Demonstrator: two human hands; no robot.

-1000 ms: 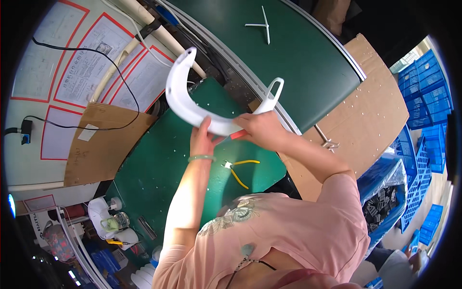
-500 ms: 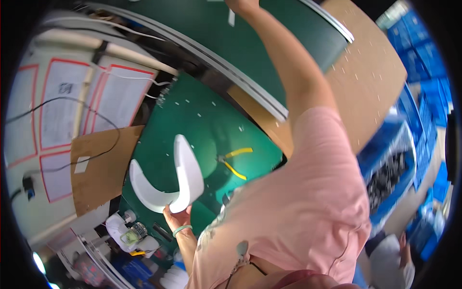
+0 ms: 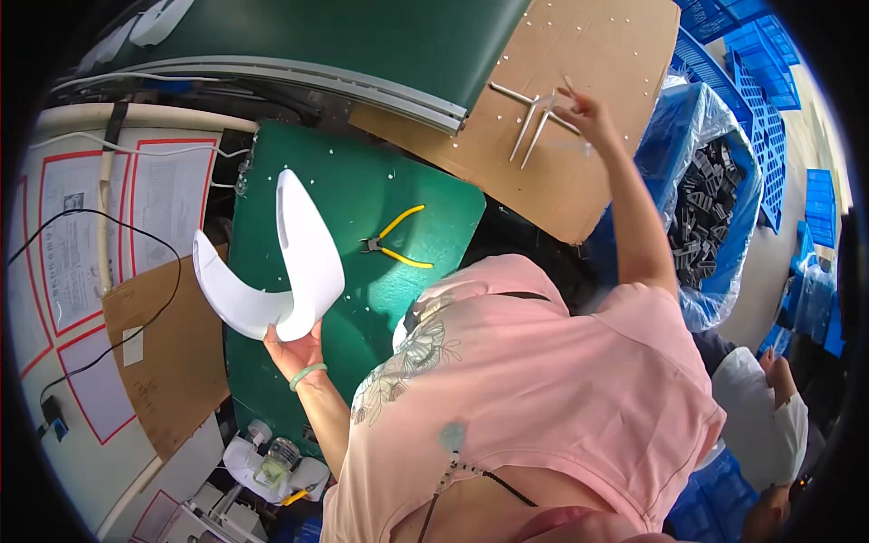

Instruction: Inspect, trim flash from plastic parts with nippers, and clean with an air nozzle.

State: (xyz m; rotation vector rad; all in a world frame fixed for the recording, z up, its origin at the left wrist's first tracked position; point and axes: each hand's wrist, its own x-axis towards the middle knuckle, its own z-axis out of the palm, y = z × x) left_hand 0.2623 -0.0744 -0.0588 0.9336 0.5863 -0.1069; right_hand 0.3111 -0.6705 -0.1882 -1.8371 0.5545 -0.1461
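Note:
My left hand (image 3: 294,351), a pale green bangle at its wrist, grips the lower bend of a white U-shaped plastic part (image 3: 312,262). The part's two curved arms point up over the green work surface (image 3: 362,167). Out to the right, my right hand (image 3: 584,118) is closed at the end of a thin white pronged plastic strip (image 3: 534,122), above a brown cardboard sheet (image 3: 579,50). Its fingertips are slightly blurred. Yellow-handled cutting pliers (image 3: 398,240) lie with their handles spread on the green surface, right of the white part.
A green conveyor belt (image 3: 317,36) with a metal edge runs along the far side. At the right, a blue crate (image 3: 738,244) lined with clear plastic holds many dark small parts. Another person's arm (image 3: 778,380) shows at lower right. White scraps dot the cardboard.
My right hand has swung from above the conveyor to over the cardboard at the right, now with the pronged strip. My left hand still holds the white part; the whole view has shifted.

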